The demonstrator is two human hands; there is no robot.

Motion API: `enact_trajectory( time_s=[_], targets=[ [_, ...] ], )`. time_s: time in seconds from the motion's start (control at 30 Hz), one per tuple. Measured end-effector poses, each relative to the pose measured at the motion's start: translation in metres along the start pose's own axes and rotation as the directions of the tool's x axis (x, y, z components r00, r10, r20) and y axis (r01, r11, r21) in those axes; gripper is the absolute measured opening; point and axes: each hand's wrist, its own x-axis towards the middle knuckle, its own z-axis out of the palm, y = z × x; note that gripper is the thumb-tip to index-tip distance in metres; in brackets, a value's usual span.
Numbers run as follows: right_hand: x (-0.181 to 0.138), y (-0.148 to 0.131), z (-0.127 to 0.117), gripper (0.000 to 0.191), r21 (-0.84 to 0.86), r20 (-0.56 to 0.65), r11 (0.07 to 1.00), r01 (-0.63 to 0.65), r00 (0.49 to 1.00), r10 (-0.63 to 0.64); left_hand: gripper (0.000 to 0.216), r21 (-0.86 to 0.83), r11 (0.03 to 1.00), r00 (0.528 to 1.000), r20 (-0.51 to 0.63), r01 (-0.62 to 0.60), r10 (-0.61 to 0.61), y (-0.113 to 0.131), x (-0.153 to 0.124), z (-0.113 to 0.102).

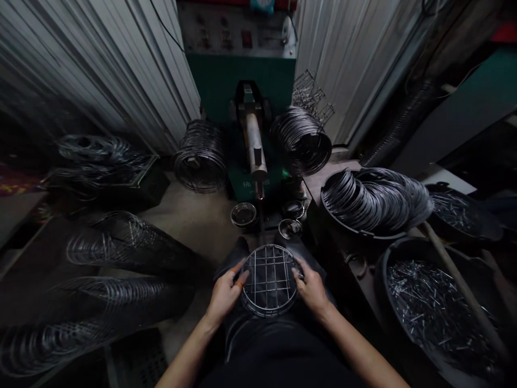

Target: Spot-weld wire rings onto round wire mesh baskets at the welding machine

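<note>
From where I stand, the person sits low before a green box-shaped welding machine (pixel 242 81), with a round wire grid (pixel 269 280), thin silvery rods crossed inside a ring, lying flat on the dark-clothed lap. The left hand (pixel 224 293) clasps the grid's left rim and the right hand (pixel 313 291) its right rim. The fingers (pixel 242 277) of both hands curl narrowly over the ring, thumbs on top, so both hold the grid.

The step in hand looks like handling one finished or half-joined grid between lap and machine, though I cannot tell which joints are welded.

The machine's grey metal arm (pixel 254 145) reaches out towards the knees, just beyond the grid and apart from it. Three small round metal tins (pixel 243 214) sit on the floor at its foot.

To the right, a black tub of loose wire rings (pixel 375 202) and a black tub of short wire rods (pixel 436 312) stand near.

Lifting the grid to the arm would call for a level, two-sided grip and a careful turn of the ring.
</note>
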Motion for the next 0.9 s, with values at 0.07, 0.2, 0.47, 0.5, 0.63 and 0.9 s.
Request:
enact_trajectory(
  time_s=[0.07,0.2,0.47,0.5,0.63,0.9],
  targets=[
    [0.0,0.0,-0.001,0.041,0.027,-0.002,1.0,-0.01,1.0,0.01,0.049,-0.022,1.0,1.0,0.011,-0.018,0.018,0.0,0.001,-0.001],
    [0.0,0.0,-0.003,0.034,0.101,-0.032,0.995,-0.013,0.999,0.017,0.051,-0.073,0.997,0.999,0.026,-0.031,0.033,0.0,0.002,-0.002],
    [-0.002,0.006,0.003,0.03,0.302,-0.078,0.951,-0.071,0.992,0.099,0.049,-0.173,0.984,0.999,-0.029,-0.047,0.043,-0.008,0.0,0.003],
    [-0.003,0.007,0.004,0.031,0.321,-0.074,0.943,-0.087,0.99,0.117,0.05,-0.197,0.98,0.999,-0.041,-0.042,0.034,-0.009,-0.001,0.005],
    [-0.003,0.012,0.007,0.031,0.346,-0.059,0.931,-0.116,0.988,0.145,0.051,-0.276,0.961,0.994,-0.106,-0.002,-0.028,-0.01,-0.006,0.013],
    [-0.002,0.014,0.006,0.032,0.353,-0.043,0.928,-0.116,0.989,0.14,0.059,-0.251,0.968,0.998,-0.062,0.007,-0.023,-0.015,-0.017,0.015]
  ],
)
